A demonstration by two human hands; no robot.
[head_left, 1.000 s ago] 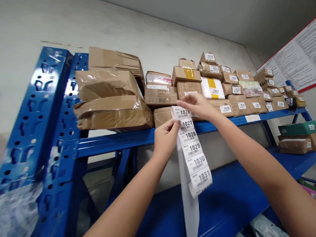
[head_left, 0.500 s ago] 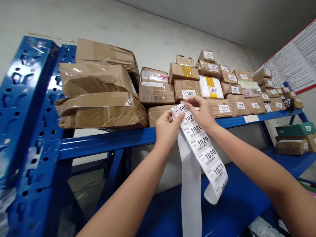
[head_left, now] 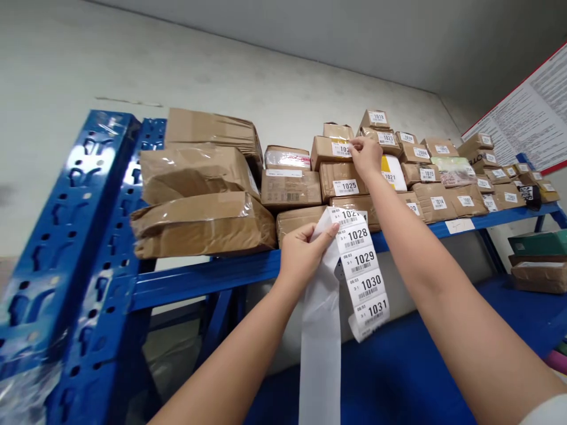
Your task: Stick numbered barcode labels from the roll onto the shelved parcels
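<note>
Up at the top shelf [head_left: 248, 268] of a blue steel rack, the right hand [head_left: 365, 156] is stretched out at full reach, arm running straight up from the lower right corner of the view. Its fingertips press a numbered sticker [head_left: 342, 149] flat against the front of a small cardboard box [head_left: 328, 151] in the upper row of parcels; the fingers are curled down over the sticker's right end, closed on nothing.

Lower and nearer, the left hand [head_left: 305, 251] is raised in front of the shelf's edge, forearm angling up from the bottom middle. Thumb and fingers pinch the top of a strip of barcode labels [head_left: 363, 268], gripping it at its left edge beside label 1027. The strip hangs down and slightly to the right, showing 1028, 1029, 1030 and 1031 in order, with its lower end curling under. Behind it, a bare white ribbon of backing paper [head_left: 321, 348] drops straight down out of the bottom of the view.

Just below the box being touched sits another box labelled 1025 [head_left: 343, 180]. To the left lie large flat packages in clear wrap [head_left: 199, 203], stacked near the rack's perforated upright [head_left: 71, 248]. Further right, many small labelled parcels [head_left: 447, 177] crowd the same shelf.
</note>
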